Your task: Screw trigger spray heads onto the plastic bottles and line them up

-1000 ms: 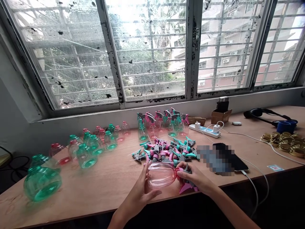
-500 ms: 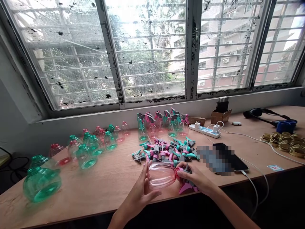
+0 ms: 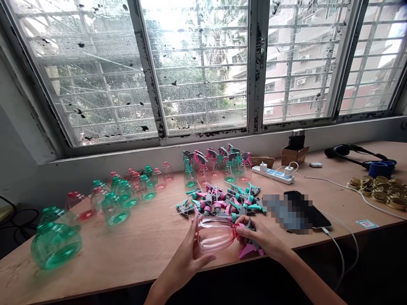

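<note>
A clear pink spray bottle (image 3: 216, 235) lies on its side in the air over the table's front edge, its neck to the right. My left hand (image 3: 190, 250) is wrapped around its base end, thumb along the near side. At the neck, my right hand (image 3: 257, 235) pinches a grey and pink trigger spray head, mostly hidden by the fingers. A pink trigger (image 3: 249, 250) shows just below that hand; I cannot tell whether it belongs to the same head. Right behind the bottle lies a heap of loose grey, pink and green spray heads (image 3: 222, 199).
Several green and pink bottles without heads, such as a green bottle (image 3: 55, 245), stand at the left. Bottles with spray heads (image 3: 230, 167) stand by the window. To the right are a phone (image 3: 318, 216) on a cable, a power strip (image 3: 276, 174), headphones (image 3: 340, 150) and gold-coloured rings (image 3: 378, 190).
</note>
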Action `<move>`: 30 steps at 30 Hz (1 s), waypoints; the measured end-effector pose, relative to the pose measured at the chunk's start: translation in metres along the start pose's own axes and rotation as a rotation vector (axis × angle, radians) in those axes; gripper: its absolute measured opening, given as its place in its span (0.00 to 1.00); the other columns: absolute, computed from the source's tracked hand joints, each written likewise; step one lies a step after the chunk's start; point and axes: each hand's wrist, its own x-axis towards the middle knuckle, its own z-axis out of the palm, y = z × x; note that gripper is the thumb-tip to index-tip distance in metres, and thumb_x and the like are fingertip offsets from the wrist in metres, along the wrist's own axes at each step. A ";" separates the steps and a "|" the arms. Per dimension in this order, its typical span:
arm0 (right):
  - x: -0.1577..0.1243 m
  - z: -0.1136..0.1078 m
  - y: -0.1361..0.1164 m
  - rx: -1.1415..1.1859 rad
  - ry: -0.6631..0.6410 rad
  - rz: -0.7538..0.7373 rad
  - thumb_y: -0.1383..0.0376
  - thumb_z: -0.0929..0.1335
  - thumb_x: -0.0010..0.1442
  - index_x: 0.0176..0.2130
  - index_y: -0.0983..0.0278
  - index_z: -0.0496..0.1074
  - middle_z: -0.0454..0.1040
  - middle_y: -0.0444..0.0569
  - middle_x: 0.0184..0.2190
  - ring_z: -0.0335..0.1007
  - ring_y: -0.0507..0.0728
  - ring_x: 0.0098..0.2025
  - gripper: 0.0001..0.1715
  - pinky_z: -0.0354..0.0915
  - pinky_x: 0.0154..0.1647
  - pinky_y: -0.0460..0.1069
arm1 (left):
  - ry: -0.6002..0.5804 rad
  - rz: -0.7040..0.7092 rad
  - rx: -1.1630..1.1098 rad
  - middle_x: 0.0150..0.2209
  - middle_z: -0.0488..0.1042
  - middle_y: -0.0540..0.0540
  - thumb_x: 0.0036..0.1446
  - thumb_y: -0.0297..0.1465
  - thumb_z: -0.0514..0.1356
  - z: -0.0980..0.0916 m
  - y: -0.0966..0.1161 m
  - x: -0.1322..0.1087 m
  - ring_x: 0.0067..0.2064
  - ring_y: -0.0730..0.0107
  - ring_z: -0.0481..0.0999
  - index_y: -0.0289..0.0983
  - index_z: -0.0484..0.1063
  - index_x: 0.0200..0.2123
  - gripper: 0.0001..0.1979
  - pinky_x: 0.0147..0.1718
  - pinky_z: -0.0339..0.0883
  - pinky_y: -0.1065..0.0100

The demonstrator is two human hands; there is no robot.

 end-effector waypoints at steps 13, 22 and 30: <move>0.001 -0.002 0.004 0.020 -0.028 -0.014 0.50 0.76 0.57 0.39 0.63 0.69 0.77 0.43 0.26 0.72 0.56 0.27 0.22 0.63 0.31 0.50 | -0.028 0.002 -0.025 0.72 0.51 0.33 0.60 0.37 0.68 -0.001 -0.003 0.001 0.66 0.46 0.64 0.47 0.26 0.73 0.56 0.63 0.60 0.51; 0.001 -0.001 0.001 0.018 -0.035 -0.027 0.51 0.75 0.58 0.38 0.63 0.69 0.76 0.43 0.26 0.72 0.54 0.27 0.22 0.63 0.31 0.49 | -0.011 -0.030 0.078 0.58 0.70 0.37 0.63 0.33 0.63 0.000 -0.004 0.000 0.57 0.55 0.74 0.49 0.23 0.73 0.52 0.60 0.64 0.51; 0.001 -0.002 0.005 0.019 -0.025 -0.032 0.51 0.75 0.58 0.38 0.64 0.70 0.76 0.44 0.26 0.72 0.54 0.27 0.21 0.63 0.31 0.49 | -0.015 -0.014 0.038 0.68 0.60 0.36 0.62 0.38 0.67 -0.002 -0.004 0.001 0.66 0.49 0.64 0.48 0.25 0.73 0.55 0.63 0.59 0.53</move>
